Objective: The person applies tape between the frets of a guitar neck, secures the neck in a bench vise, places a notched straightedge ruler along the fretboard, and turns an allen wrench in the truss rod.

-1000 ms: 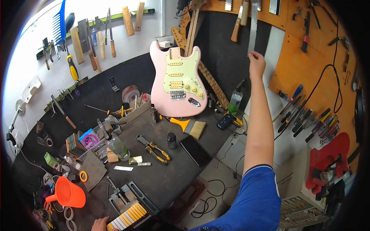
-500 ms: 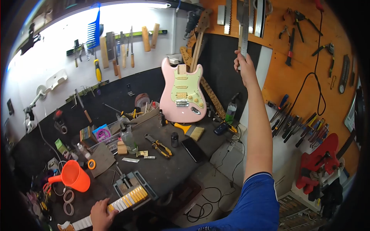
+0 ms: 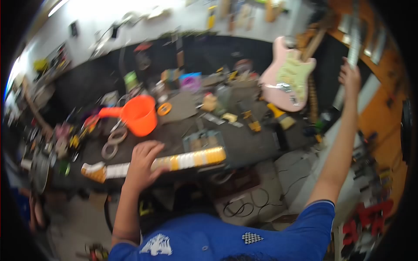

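A guitar neck (image 3: pixel 191 159), banded with white and yellow tape, lies across the vise at the bench's front edge, its headstock at the left. My left hand (image 3: pixel 143 164) is over the neck, fingers and thumb apart across it; contact is blurred. At the upper right, my right hand (image 3: pixel 350 78) is closed round a long metal ruler (image 3: pixel 355 41), which extends above and below the fingers. A pink guitar body (image 3: pixel 285 80) with a pale green pickguard leans at the back right, left of that hand.
An orange jug (image 3: pixel 140 115) and tape rolls (image 3: pixel 114 143) are left on the bench. A brush (image 3: pixel 282 116), pliers (image 3: pixel 249 118) and a dark phone (image 3: pixel 279 137) lie to the right. Tools hang on the orange wall (image 3: pixel 389 91). Part of another person (image 3: pixel 37 211) shows at far left.
The view has swung left and down, showing more of the neck. My right hand, earlier raised to the ruler by the wall rack, now has the ruler passing through its grip. My left fingers have spread.
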Tool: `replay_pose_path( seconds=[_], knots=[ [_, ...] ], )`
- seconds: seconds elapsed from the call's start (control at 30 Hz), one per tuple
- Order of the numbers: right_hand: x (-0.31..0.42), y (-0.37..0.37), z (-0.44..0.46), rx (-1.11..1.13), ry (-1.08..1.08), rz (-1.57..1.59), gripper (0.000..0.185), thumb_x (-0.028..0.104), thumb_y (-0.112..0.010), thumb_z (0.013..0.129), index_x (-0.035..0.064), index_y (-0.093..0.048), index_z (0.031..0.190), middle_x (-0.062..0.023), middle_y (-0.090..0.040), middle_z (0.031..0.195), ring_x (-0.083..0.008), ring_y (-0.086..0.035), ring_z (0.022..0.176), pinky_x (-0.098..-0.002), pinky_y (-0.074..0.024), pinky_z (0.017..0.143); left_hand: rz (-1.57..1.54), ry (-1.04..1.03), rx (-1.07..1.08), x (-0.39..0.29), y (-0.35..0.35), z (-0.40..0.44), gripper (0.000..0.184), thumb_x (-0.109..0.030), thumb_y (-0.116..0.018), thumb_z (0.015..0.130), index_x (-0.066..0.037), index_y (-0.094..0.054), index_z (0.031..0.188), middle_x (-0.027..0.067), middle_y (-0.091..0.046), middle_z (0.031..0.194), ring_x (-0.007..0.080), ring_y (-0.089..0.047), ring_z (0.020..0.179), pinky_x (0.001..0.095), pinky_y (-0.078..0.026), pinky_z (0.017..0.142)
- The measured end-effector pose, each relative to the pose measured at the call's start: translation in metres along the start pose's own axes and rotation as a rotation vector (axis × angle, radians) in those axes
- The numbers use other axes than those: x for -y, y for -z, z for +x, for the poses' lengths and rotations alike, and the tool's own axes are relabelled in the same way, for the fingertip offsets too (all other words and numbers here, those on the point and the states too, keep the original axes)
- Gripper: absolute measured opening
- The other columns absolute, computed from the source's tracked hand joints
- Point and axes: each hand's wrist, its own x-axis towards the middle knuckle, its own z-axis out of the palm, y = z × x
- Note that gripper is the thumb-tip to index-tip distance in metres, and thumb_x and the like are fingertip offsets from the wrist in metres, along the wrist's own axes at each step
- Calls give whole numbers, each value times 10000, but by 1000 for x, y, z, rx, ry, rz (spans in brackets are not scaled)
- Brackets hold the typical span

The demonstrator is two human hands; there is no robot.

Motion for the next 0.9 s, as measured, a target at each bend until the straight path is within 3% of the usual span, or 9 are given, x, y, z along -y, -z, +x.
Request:
replay_pose_path(
  seconds=[0.03, 0.1, 0.3, 0.37, 0.53, 0.63, 0.73, 0.83, 0.9],
  knots=[
    [15, -27, -39, -44, 40, 10, 361, 277, -632, 1251, 41, -706, 1513, 80, -560, 890, 13, -454, 660, -189, -331, 535, 30, 13, -25, 1, 16, -4, 767, -349, -968, 868, -93, -693, 1537, 130, -676, 1532, 380, -607, 1470, 536, -438, 1276],
    [38, -66, -117, -24, 18, 79, 402, 312, -559, 1284, 19, -698, 1521, 72, -508, 879, 10, -389, 665, -203, -294, 526, 56, 3, -134, 7, 49, -13, 698, -279, -987, 856, -87, -734, 1478, 111, -702, 1495, 374, -643, 1432, 532, -466, 1238],
    [73, -151, -318, 230, -47, -194, 299, 243, -601, 1261, 27, -778, 1369, 18, -669, 989, -66, -555, 834, -261, -434, 725, 309, -231, -423, -4, 167, -45, 508, -280, -936, 947, -84, -787, 1391, 160, -761, 1413, 413, -727, 1288, 539, -596, 1039],
    [87, -194, -361, 414, 8, -167, 203, 151, -654, 1220, 22, -782, 1311, -9, -685, 980, -91, -602, 864, -277, -467, 742, 297, -322, -525, -9, 191, -58, 446, -301, -893, 1015, -60, -776, 1371, 183, -748, 1440, 432, -734, 1303, 556, -595, 1101],
    [85, -266, -405, 772, 118, -68, 117, 33, -750, 1105, -17, -760, 1211, -98, -708, 930, -206, -667, 838, -354, -515, 748, 495, -274, -313, 14, 210, -46, 569, -436, -845, 1054, -109, -733, 1505, 172, -726, 1519, 423, -701, 1435, 587, -499, 1259],
    [84, -284, -407, 849, 300, -203, 91, 44, -757, 1064, 2, -746, 1144, -122, -725, 935, -311, -672, 833, -417, -512, 785, 635, -149, -227, 32, 184, -49, 562, -380, -858, 1036, -148, -738, 1533, 110, -733, 1528, 357, -703, 1438, 556, -420, 1311],
    [77, -299, -409, 917, 415, -264, 80, 61, -760, 1045, 15, -738, 1107, -126, -732, 942, -355, -674, 847, -438, -507, 814, 561, -37, -224, 49, 158, -58, 406, -240, -859, 1022, -137, -788, 1409, 61, -772, 1405, 287, -739, 1308, 505, -431, 1250],
    [61, -307, -417, 959, 418, -273, 74, 68, -758, 1033, 26, -737, 1090, -115, -735, 988, -363, -673, 908, -447, -506, 856, 309, 66, 22, 86, 136, -80, 255, -142, -835, 1020, -105, -795, 1269, 45, -777, 1224, 273, -731, 1138, 489, -482, 1112],
    [52, -310, -420, 975, 450, -310, 69, 65, -755, 1031, 28, -733, 1086, -113, -737, 1016, -358, -675, 937, -447, -507, 868, 171, 82, -13, 94, 115, -87, 149, -67, -822, 1000, -68, -766, 1138, 58, -728, 1074, 293, -698, 1032, 458, -511, 984]
  ],
)
